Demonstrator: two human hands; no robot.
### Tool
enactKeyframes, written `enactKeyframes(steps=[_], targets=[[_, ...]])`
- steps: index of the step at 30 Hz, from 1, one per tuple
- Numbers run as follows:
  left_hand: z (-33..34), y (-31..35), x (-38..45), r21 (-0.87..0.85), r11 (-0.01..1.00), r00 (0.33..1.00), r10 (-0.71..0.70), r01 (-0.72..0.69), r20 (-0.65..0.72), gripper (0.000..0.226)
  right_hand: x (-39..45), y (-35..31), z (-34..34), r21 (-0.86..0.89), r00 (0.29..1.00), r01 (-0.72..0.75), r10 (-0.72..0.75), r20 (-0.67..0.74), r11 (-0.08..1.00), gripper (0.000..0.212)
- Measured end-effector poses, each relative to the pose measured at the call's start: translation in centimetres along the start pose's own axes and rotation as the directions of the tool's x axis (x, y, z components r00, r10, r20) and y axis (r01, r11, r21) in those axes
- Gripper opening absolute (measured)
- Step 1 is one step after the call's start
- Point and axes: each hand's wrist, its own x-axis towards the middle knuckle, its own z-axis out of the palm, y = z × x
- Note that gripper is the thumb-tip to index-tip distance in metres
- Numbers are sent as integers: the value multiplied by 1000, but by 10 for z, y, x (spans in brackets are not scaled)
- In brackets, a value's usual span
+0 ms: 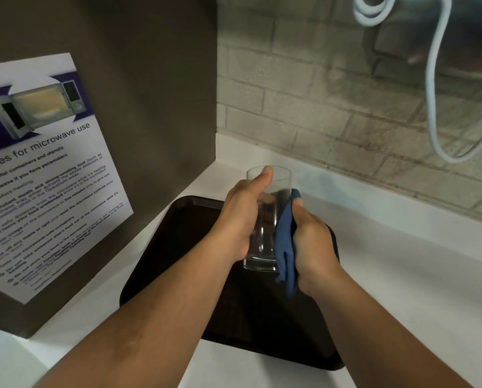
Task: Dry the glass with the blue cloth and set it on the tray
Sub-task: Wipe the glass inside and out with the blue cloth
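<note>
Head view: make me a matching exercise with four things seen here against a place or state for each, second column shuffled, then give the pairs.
Things:
1. glass
2. blue cloth
3. tray
4. microwave notice

Places or states:
A. lies on the white counter, below the hands
B. fixed to the dark panel at the left
C. gripped upright in the left hand
D. pressed against the glass's side by the right hand

Pairs: 1-C, 2-D, 3-A, 4-B
</note>
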Motion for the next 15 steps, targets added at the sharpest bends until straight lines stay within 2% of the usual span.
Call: enactKeyframes(steps=[2, 5, 9, 13, 15], targets=[[1, -1, -2, 8, 1000, 999, -30, 30, -22, 52, -2, 7, 1, -54, 1000, 20, -21, -9, 998, 47], [4, 0, -5, 1, 996, 992, -85, 86, -89, 55, -6, 11, 3, -179, 990, 144, -141, 30, 973, 33], [6, 4, -3, 150, 986, 993, -59, 74, -105, 79, -10, 11, 3, -232, 982, 188, -182, 45, 954, 11], [9, 3, -7, 216, 966, 989, -126, 140, -77, 104, -13, 11, 6, -330, 957, 282, -291, 24, 901, 12], [8, 1, -7, 184, 973, 986, -121, 141, -113, 103, -13, 12, 8, -403, 931, 339, -363, 18, 850, 21]])
